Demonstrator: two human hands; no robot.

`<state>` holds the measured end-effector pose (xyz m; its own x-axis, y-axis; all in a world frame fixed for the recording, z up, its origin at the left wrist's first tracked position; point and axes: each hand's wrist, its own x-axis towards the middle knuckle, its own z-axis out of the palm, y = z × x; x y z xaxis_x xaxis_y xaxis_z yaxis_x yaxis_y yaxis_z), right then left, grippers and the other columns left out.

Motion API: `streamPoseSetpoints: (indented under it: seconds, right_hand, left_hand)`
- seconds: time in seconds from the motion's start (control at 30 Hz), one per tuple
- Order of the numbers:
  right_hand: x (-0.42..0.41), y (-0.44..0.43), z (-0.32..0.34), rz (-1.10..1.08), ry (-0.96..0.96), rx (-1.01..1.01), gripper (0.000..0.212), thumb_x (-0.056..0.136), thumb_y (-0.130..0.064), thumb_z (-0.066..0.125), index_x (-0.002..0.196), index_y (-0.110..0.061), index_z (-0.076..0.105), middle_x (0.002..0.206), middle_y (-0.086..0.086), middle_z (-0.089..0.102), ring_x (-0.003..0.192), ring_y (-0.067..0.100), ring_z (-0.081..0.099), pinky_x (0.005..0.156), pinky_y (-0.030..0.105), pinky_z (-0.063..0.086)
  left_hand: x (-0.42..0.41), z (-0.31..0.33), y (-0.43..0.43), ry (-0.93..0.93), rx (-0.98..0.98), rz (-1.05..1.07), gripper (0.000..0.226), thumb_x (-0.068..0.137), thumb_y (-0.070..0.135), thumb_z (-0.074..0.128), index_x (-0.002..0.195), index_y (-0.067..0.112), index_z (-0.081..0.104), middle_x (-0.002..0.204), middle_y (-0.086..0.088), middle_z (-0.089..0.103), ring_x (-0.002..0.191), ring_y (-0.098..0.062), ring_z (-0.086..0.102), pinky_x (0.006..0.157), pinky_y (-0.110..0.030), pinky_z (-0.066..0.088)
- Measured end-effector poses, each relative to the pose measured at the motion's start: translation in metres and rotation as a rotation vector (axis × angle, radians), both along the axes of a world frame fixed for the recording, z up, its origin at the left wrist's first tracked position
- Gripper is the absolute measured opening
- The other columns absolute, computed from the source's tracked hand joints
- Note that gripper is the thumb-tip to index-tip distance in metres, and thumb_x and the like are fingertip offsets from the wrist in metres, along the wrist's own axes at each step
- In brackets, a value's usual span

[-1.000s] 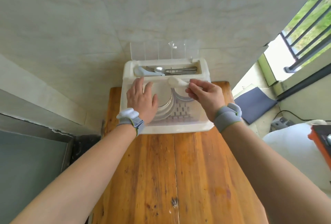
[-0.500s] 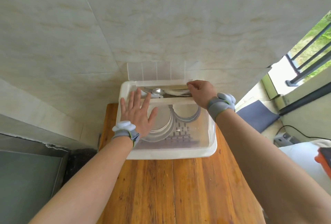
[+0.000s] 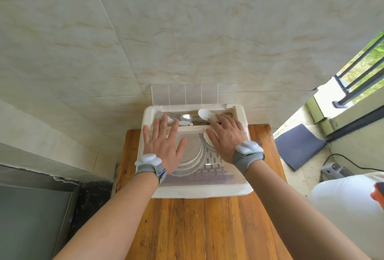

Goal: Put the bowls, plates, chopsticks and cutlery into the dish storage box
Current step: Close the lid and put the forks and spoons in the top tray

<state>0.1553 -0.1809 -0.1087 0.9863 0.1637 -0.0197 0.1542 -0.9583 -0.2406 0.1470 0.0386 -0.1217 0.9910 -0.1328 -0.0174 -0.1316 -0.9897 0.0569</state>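
Observation:
The white dish storage box (image 3: 207, 193) stands at the far end of the wooden table (image 3: 203, 228), against the tiled wall. Through its clear main lid I see plates and bowls (image 3: 193, 156) standing in the rack. The rear cutlery compartment is uncovered, its small clear flap (image 3: 185, 93) raised. In it lie a metal spoon (image 3: 186, 117), a fork (image 3: 174, 115) and a white ceramic spoon (image 3: 204, 114). My left hand (image 3: 164, 145) lies flat and spread on the main lid. My right hand (image 3: 226, 137) is flat too, its fingertips at the white spoon.
A dark grey cabinet top (image 3: 31, 218) sits low on the left. Right of the table, on the floor, are a blue mat (image 3: 299, 147), a cable and a white rounded object (image 3: 349, 214). A window with black railing (image 3: 361, 68) is at the far right.
My right hand carried the white spoon from over the main lid to the rear compartment, let it go and opened flat. The view has tilted up toward the wall.

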Motion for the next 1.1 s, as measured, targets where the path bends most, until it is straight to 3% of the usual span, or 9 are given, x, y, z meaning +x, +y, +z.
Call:
streamPoseSetpoints:
  seconds: [0.1, 0.23, 0.4, 0.57, 0.67, 0.8, 0.93, 1.1]
  right_hand:
    - [-0.004, 0.001, 0.000, -0.080, -0.082, 0.013, 0.060, 0.098, -0.052, 0.020, 0.145, -0.023, 0.043, 0.157, 0.015, 0.032, 0.148, 0.033, 0.020, 0.121, 0.049, 0.010]
    - [-0.019, 0.000, -0.004, -0.295, -0.082, 0.041, 0.068, 0.097, -0.061, 0.025, 0.156, -0.028, 0.018, 0.164, 0.013, 0.005, 0.152, 0.030, -0.003, 0.122, 0.049, -0.003]
    - [-0.020, 0.002, -0.003, -0.262, 0.025, -0.062, 0.073, 0.091, -0.073, 0.014, 0.155, -0.039, 0.008, 0.164, 0.013, -0.005, 0.150, 0.036, -0.012, 0.119, 0.059, -0.004]
    - [-0.021, 0.006, -0.002, -0.418, 0.001, 0.005, 0.099, 0.081, -0.083, 0.020, 0.156, -0.025, -0.007, 0.164, 0.017, 0.002, 0.150, 0.039, 0.005, 0.118, 0.056, 0.016]
    - [-0.023, 0.007, -0.001, -0.446, -0.012, 0.062, 0.107, 0.080, -0.084, 0.027, 0.155, -0.019, -0.012, 0.164, 0.017, 0.003, 0.150, 0.036, 0.011, 0.112, 0.051, 0.030]
    - [-0.024, 0.008, -0.001, -0.462, -0.044, 0.108, 0.109, 0.080, -0.083, 0.032, 0.156, -0.017, -0.010, 0.164, 0.014, 0.003, 0.150, 0.034, 0.012, 0.107, 0.050, 0.036]
    - [-0.024, 0.008, -0.001, -0.455, -0.057, 0.118, 0.111, 0.079, -0.083, 0.033, 0.156, -0.016, -0.010, 0.164, 0.014, 0.004, 0.149, 0.034, 0.014, 0.107, 0.050, 0.037]
    - [-0.025, 0.008, 0.000, -0.464, -0.146, 0.183, 0.118, 0.078, -0.083, 0.043, 0.155, -0.011, -0.010, 0.163, 0.020, -0.001, 0.148, 0.037, 0.017, 0.109, 0.051, 0.036]
  left_hand:
    - [0.000, 0.000, 0.000, -0.008, -0.003, 0.005, 0.068, 0.093, 0.061, 0.006, 0.154, 0.032, 0.014, 0.163, -0.006, 0.004, 0.150, -0.027, 0.005, 0.118, -0.057, 0.003]
    - [0.001, 0.000, 0.001, 0.000, -0.007, 0.000, 0.068, 0.093, 0.061, 0.005, 0.154, 0.031, 0.015, 0.163, -0.006, 0.005, 0.150, -0.027, 0.005, 0.118, -0.057, 0.003]
    - [0.001, -0.001, 0.001, 0.013, 0.008, -0.004, 0.069, 0.093, 0.061, 0.004, 0.154, 0.032, 0.014, 0.163, -0.006, 0.003, 0.150, -0.027, 0.005, 0.118, -0.057, 0.002]
    - [0.002, -0.001, 0.001, 0.026, -0.057, 0.028, 0.073, 0.091, 0.064, 0.011, 0.154, 0.028, 0.012, 0.162, -0.010, -0.009, 0.150, -0.028, -0.002, 0.119, -0.053, -0.002]
    - [0.013, 0.010, -0.002, 0.032, -0.200, 0.091, 0.082, 0.087, 0.064, 0.026, 0.154, 0.021, 0.007, 0.162, -0.011, -0.011, 0.149, -0.029, -0.006, 0.117, -0.049, 0.002]
    - [0.059, 0.041, -0.004, -0.088, -0.585, 0.301, 0.078, 0.090, 0.048, 0.043, 0.153, 0.012, 0.013, 0.161, -0.015, 0.006, 0.148, -0.030, 0.008, 0.118, -0.043, 0.011]
    - [0.100, 0.063, 0.003, 0.175, -1.119, 0.538, 0.066, 0.099, 0.046, 0.034, 0.154, 0.017, 0.012, 0.158, -0.004, 0.024, 0.144, -0.025, 0.026, 0.114, -0.035, 0.021]
    - [0.087, 0.068, 0.014, 0.138, -1.134, 0.476, 0.061, 0.099, 0.055, 0.022, 0.150, 0.023, 0.029, 0.155, 0.003, 0.032, 0.142, -0.016, 0.031, 0.114, -0.029, 0.020]
